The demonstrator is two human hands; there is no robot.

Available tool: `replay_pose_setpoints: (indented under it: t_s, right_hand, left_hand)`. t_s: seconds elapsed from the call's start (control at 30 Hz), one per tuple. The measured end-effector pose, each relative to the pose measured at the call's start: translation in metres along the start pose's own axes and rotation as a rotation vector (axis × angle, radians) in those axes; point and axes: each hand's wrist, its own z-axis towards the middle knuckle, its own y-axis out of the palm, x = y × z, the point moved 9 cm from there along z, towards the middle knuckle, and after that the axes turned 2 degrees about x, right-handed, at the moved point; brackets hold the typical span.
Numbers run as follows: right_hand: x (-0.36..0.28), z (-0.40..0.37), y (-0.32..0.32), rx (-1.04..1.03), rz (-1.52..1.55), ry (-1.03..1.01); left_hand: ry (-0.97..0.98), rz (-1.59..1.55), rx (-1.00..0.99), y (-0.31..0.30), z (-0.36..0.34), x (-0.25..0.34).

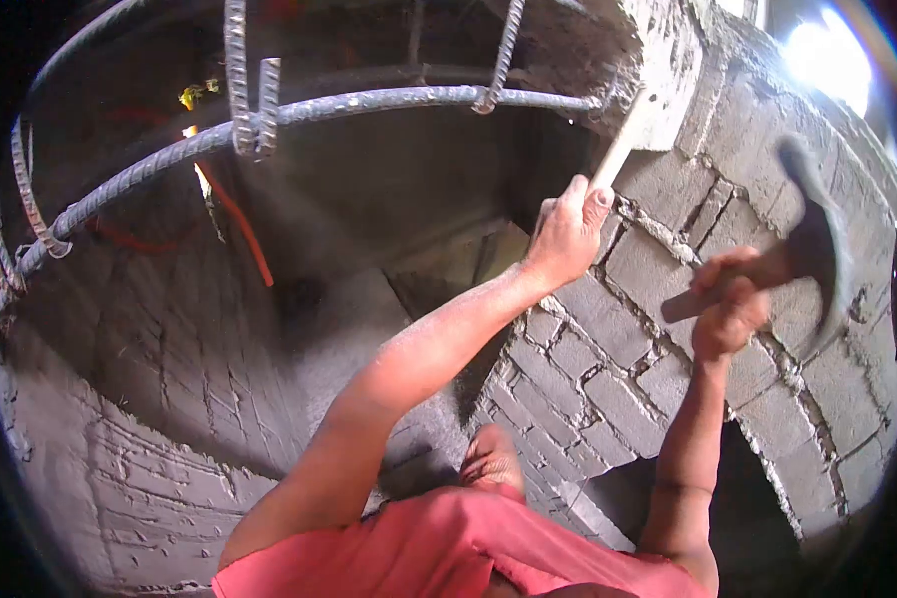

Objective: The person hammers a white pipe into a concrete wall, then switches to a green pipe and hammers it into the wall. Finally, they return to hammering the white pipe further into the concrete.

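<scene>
Our left hand (566, 234) grips a pale rod (620, 145) angled up at the concrete block (680, 85), while our right hand (733, 311) clasps a hammer (815, 239) near the brick wall (651, 267).

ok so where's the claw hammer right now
In the head view, the claw hammer is at the right, gripped by its handle in the right hand, against the backdrop of the brick wall.

Ahead of you, the chisel (623, 140) in your left hand (568, 231) overlaps the concrete block (676, 85); to its right, your right hand (733, 309) has the hammer (817, 239) before the brick wall (608, 319). Rebar (369, 102) (short bars (236, 60) across it) spans the left.
</scene>
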Motion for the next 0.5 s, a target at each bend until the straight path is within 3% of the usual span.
replay_pose_setpoints:
  t_s: [0.17, 0.33, 0.4, 0.47, 0.5]
  right_hand:
    - [0.039, -0.035, 0.017, -0.063, 0.105, 0.263]
    - [0.037, -0.023, 0.021, -0.030, 0.257, 0.293]
    - [0.025, 0.000, 0.000, 0.084, 0.318, 0.258]
    - [0.018, 0.025, -0.019, 0.090, 0.690, 0.258]
    - [0.002, 0.042, -0.027, 0.043, 0.738, 0.143]
  left_hand:
    - [-0.015, 0.083, 0.093, 0.000, 0.011, -0.001]
    - [-0.228, 0.006, -0.030, 0.019, 0.009, -0.004]
    - [-0.355, -0.296, -0.119, 0.032, 0.005, 0.009]
    - [-0.385, -0.360, -0.133, 0.032, 0.009, 0.026]
    - [-0.399, -0.433, -0.151, 0.035, 0.011, 0.029]
